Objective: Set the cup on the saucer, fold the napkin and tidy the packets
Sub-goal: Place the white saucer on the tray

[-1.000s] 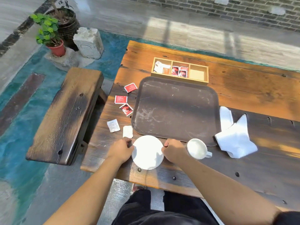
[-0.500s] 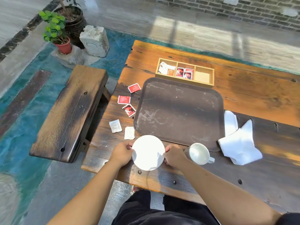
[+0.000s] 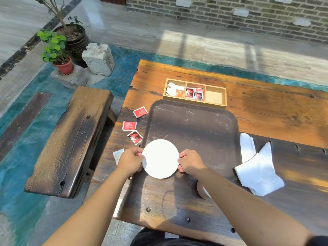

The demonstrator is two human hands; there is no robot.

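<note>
Head view shows the person holding the white saucer point(image 3: 160, 158) by its two sides, the left hand point(image 3: 130, 160) pinching the left rim and the right hand point(image 3: 190, 163) the right rim, so each grip is closed on the saucer. It seems raised and sits over the near left corner of the dark tray point(image 3: 193, 132); I cannot tell if it touches the tray already. The cup point(image 3: 202, 190) is nearly hidden under the right forearm, close to the near edge of the wooden surface point(image 3: 266, 110). This is the main risk I see: if the right arm pulls back or drops, the forearm can knock the cup over or push it toward that edge. The saucer is smooth and held only at the rim, so it may also slip or land half on the raised tray border and tilt. The red packets point(image 3: 129, 125) lie just beside the tray on the left, and a pale packet point(image 3: 118, 155) is touching or almost touching the left hand, so a careless sweep can send them off the left edge. The crumpled napkin point(image 3: 257, 167) lies at the right of the tray. The middle of the tray is open, and the sorting box point(image 3: 194, 93) beyond it has one empty compartment at the right.
</note>
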